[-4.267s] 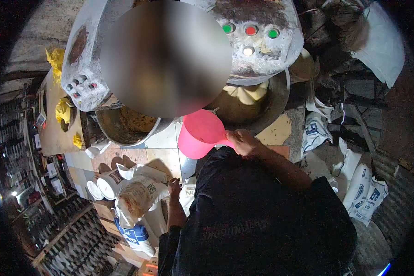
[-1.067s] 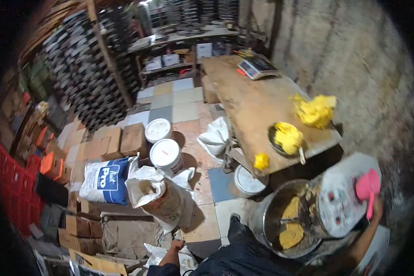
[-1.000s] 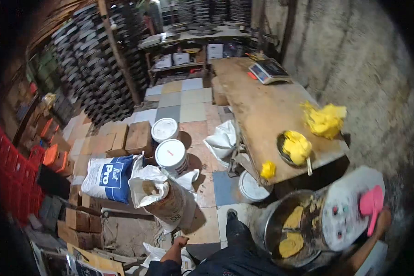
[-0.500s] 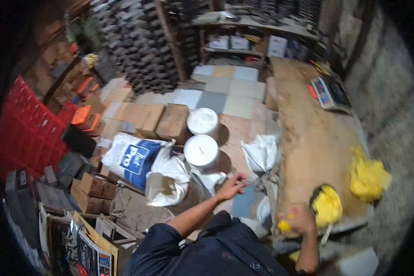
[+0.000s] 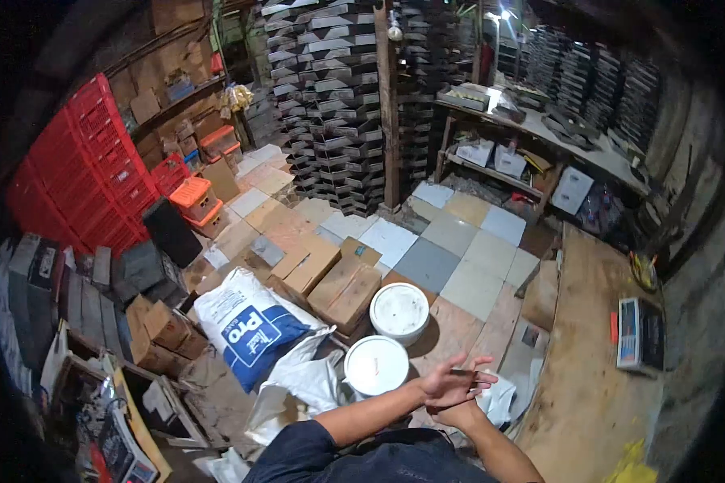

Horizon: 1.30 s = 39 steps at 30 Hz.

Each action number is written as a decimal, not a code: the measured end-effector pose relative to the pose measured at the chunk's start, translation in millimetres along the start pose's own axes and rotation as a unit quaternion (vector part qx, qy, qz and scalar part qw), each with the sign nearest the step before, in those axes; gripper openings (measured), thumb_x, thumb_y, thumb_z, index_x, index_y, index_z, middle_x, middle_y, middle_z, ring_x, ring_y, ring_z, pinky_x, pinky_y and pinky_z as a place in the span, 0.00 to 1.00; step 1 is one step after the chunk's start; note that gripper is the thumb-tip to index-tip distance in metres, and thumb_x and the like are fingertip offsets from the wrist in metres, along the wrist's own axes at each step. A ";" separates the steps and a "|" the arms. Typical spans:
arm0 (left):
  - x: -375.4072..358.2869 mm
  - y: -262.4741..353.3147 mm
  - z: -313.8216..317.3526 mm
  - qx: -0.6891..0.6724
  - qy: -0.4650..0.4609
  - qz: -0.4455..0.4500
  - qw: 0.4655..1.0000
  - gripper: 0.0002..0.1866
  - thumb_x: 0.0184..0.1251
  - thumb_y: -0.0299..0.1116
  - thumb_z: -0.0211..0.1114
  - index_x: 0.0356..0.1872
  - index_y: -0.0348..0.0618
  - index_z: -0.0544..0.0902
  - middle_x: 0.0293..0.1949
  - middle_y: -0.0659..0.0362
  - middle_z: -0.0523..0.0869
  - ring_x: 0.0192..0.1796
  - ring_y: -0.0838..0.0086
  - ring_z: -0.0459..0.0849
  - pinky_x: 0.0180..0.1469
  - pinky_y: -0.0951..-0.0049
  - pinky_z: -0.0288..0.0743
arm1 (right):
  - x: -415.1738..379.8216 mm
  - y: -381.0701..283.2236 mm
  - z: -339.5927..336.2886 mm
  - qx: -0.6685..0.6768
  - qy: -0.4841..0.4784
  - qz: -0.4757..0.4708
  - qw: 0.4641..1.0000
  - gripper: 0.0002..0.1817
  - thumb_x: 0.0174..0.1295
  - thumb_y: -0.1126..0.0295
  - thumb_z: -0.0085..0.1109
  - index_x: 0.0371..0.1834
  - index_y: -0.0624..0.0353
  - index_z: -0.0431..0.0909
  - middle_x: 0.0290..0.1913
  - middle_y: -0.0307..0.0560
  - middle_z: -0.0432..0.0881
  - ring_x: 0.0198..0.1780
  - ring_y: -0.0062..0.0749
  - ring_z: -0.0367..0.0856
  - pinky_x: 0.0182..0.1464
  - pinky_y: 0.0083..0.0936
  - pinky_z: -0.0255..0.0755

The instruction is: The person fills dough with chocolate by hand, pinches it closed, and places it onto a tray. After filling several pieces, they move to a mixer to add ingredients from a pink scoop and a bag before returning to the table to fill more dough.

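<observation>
My left hand point(image 5: 453, 381) is held out in front of my body, fingers apart and palm partly showing, with nothing in it. My right hand point(image 5: 461, 414) meets it from below, around the heel of the palm; its fingers are mostly hidden behind the left hand. Just left of the hands stand two white lidded buckets point(image 5: 377, 366), one behind the other. A white plastic bag point(image 5: 499, 398) lies beyond the right hand. At the lower right edge, part of a soft yellow mass point(image 5: 632, 467) shows on the wooden table point(image 5: 572, 378).
A digital scale point(image 5: 640, 334) sits on the table. Left of the buckets are cardboard boxes point(image 5: 345, 294), a blue-and-white sack point(image 5: 250, 334) and an opened white sack point(image 5: 302, 378). Red crates point(image 5: 89, 173) line the left side. Stacked dark trays point(image 5: 330, 113) rise behind the tiled floor point(image 5: 427, 266).
My view has swung up and left. My right hand has moved from the table, where it had yellow stuff at its fingers beside a bowl, over to my left hand.
</observation>
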<state>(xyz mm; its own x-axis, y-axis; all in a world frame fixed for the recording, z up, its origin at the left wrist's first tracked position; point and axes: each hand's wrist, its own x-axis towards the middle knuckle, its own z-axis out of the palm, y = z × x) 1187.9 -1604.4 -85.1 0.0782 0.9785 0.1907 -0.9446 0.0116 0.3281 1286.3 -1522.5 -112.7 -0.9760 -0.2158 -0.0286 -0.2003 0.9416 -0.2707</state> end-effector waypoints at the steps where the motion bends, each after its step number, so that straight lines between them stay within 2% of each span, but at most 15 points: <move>1: 19.5 10.6 -15.8 0.129 0.046 0.022 0.990 0.36 0.63 0.66 0.50 0.69 0.61 0.59 0.63 0.58 0.67 0.65 0.69 0.63 0.69 0.63 0.49 | 11.5 22.3 8.8 0.037 -0.025 0.028 0.999 0.16 0.54 0.58 0.55 0.41 0.52 0.82 0.39 0.50 0.84 0.44 0.45 0.81 0.51 0.40 0.72; 7: 116.3 99.4 -84.8 0.204 0.179 -0.003 0.963 0.39 0.64 0.61 0.54 0.68 0.49 0.56 0.66 0.55 0.60 0.72 0.63 0.51 0.70 0.60 0.44 | 84.9 112.1 -49.4 0.044 -0.099 0.038 0.993 0.17 0.51 0.60 0.57 0.37 0.61 0.82 0.36 0.57 0.83 0.40 0.48 0.82 0.46 0.45 0.73; 10: 184.2 132.4 -148.3 0.549 0.181 0.040 0.815 0.40 0.62 0.62 0.56 0.68 0.49 0.55 0.65 0.52 0.59 0.70 0.58 0.53 0.69 0.54 0.46 | 109.9 183.9 -59.7 0.057 -0.145 0.089 0.984 0.16 0.49 0.61 0.59 0.30 0.65 0.83 0.30 0.57 0.83 0.34 0.49 0.82 0.42 0.46 0.74; 11: 203.1 148.6 -156.4 0.654 0.188 -0.001 0.733 0.44 0.62 0.65 0.54 0.68 0.43 0.53 0.66 0.49 0.56 0.72 0.55 0.50 0.70 0.54 0.45 | 118.4 212.5 -65.2 0.084 0.051 0.010 0.995 0.15 0.49 0.60 0.60 0.26 0.63 0.84 0.25 0.53 0.82 0.29 0.49 0.82 0.39 0.45 0.74; 14: 274.1 206.1 -178.4 0.511 0.105 0.002 0.853 0.44 0.64 0.64 0.52 0.70 0.43 0.51 0.69 0.49 0.53 0.73 0.54 0.48 0.72 0.56 0.44 | 150.4 306.7 -99.4 0.059 0.042 -0.023 0.997 0.14 0.49 0.60 0.60 0.28 0.60 0.84 0.26 0.53 0.82 0.29 0.49 0.81 0.38 0.43 0.74; 18: 371.7 310.4 -181.0 0.593 0.029 0.019 0.804 0.52 0.57 0.69 0.53 0.70 0.38 0.48 0.67 0.49 0.55 0.71 0.56 0.53 0.71 0.53 0.48 | 199.5 422.9 -129.7 0.079 0.022 0.012 0.997 0.10 0.49 0.63 0.59 0.26 0.57 0.84 0.26 0.51 0.83 0.28 0.48 0.81 0.34 0.42 0.74; 20: 403.9 363.4 -166.8 0.300 0.072 -0.028 0.951 0.51 0.53 0.69 0.55 0.70 0.43 0.51 0.67 0.50 0.55 0.71 0.58 0.55 0.69 0.50 0.53 | 229.9 489.2 -117.7 0.070 -0.060 0.050 0.994 0.09 0.49 0.66 0.58 0.25 0.58 0.82 0.25 0.52 0.82 0.28 0.48 0.81 0.36 0.43 0.74; 25: 470.8 477.2 -221.7 0.512 0.143 0.094 0.842 0.42 0.61 0.63 0.53 0.68 0.44 0.56 0.64 0.52 0.62 0.68 0.62 0.60 0.69 0.60 0.52 | 346.8 577.5 -202.7 0.099 0.030 -0.019 0.994 0.08 0.48 0.69 0.58 0.24 0.64 0.80 0.27 0.57 0.81 0.31 0.49 0.81 0.38 0.42 0.74; 26: 481.6 498.4 -222.4 0.415 0.148 0.059 0.896 0.44 0.58 0.64 0.55 0.68 0.44 0.57 0.64 0.53 0.62 0.66 0.63 0.63 0.68 0.59 0.54 | 372.0 597.4 -212.5 0.088 0.021 -0.030 0.995 0.08 0.48 0.70 0.58 0.24 0.65 0.79 0.28 0.58 0.81 0.32 0.49 0.81 0.38 0.42 0.74; 28: 503.0 546.9 -247.1 0.531 0.170 0.104 0.824 0.45 0.55 0.64 0.58 0.68 0.46 0.56 0.63 0.52 0.63 0.63 0.60 0.67 0.64 0.54 0.63 | 418.9 677.3 -158.3 0.119 0.038 -0.054 0.991 0.10 0.50 0.69 0.56 0.30 0.65 0.79 0.29 0.59 0.80 0.33 0.51 0.80 0.39 0.42 0.74; 29: 512.6 572.0 -251.4 0.415 0.160 0.110 0.889 0.46 0.55 0.64 0.58 0.68 0.47 0.55 0.62 0.51 0.64 0.61 0.59 0.69 0.60 0.52 0.68 | 437.2 728.5 -108.2 0.135 0.045 -0.072 0.987 0.11 0.50 0.69 0.56 0.32 0.66 0.79 0.30 0.59 0.81 0.34 0.52 0.80 0.39 0.42 0.74; 31: 528.1 626.3 -272.6 0.289 0.146 0.125 0.938 0.45 0.54 0.61 0.60 0.68 0.50 0.54 0.61 0.49 0.65 0.55 0.57 0.74 0.50 0.48 0.79 | 482.0 780.0 -132.4 0.242 -0.196 0.174 0.934 0.16 0.54 0.66 0.55 0.40 0.67 0.78 0.37 0.61 0.82 0.40 0.53 0.81 0.43 0.43 0.74; 33: 542.3 685.1 -304.8 0.468 0.239 0.147 0.838 0.34 0.60 0.45 0.64 0.65 0.48 0.60 0.58 0.52 0.70 0.51 0.64 0.76 0.52 0.59 0.76 | 491.0 828.7 -141.0 0.081 -0.014 0.188 0.979 0.16 0.56 0.64 0.55 0.39 0.67 0.78 0.43 0.62 0.81 0.48 0.56 0.80 0.49 0.48 0.72; 34: 547.7 711.5 -324.4 0.573 0.311 0.137 0.746 0.28 0.63 0.38 0.63 0.62 0.46 0.65 0.55 0.54 0.74 0.49 0.68 0.77 0.51 0.65 0.75 | 497.6 866.8 -131.0 0.124 -0.059 0.177 0.975 0.13 0.57 0.64 0.55 0.37 0.64 0.80 0.39 0.60 0.81 0.49 0.55 0.79 0.52 0.49 0.70; 39: 614.9 836.7 -437.6 0.633 0.356 0.169 0.667 0.16 0.63 0.32 0.66 0.49 0.40 0.76 0.41 0.58 0.80 0.44 0.74 0.79 0.45 0.75 0.73 | 479.1 1014.8 -83.5 0.110 -0.194 0.304 0.926 0.11 0.59 0.63 0.53 0.39 0.55 0.79 0.36 0.54 0.80 0.42 0.50 0.78 0.54 0.46 0.67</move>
<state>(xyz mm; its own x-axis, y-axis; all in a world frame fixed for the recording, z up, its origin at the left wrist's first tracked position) 306.2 -903.0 -98.2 -0.6667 0.7369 0.1116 0.1904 0.0236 0.9814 608.4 -648.8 -320.8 -0.7904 0.2198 -0.5718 0.4396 0.8537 -0.2794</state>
